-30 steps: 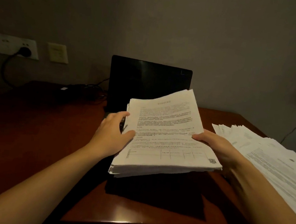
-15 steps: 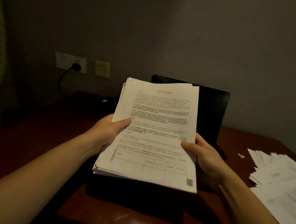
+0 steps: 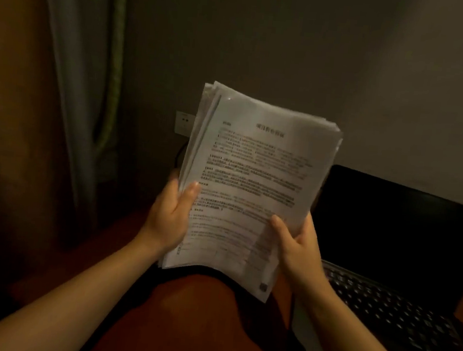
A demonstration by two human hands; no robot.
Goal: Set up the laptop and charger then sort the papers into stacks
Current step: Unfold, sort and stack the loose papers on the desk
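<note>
A thick stack of printed papers [image 3: 255, 177] is held up almost upright above the dark red table [image 3: 191, 321]. My left hand [image 3: 171, 216] grips its left edge, thumb on the front sheet. My right hand [image 3: 298, 247] grips the lower right edge, thumb on the front. The open black laptop [image 3: 404, 248] stands to the right, its screen dark and its keyboard [image 3: 398, 310] visible. A white wall socket [image 3: 184, 122] shows just left of the stack, with a dark cable dropping below it, mostly hidden by the papers.
A grey-green curtain [image 3: 91, 91] hangs at the left beside a brown panel. The grey wall rises behind the table. The room is dim.
The stack has been lifted and tilted more upright, and moved left of the laptop. The view has swung left, so the papers spread at the right have left the frame.
</note>
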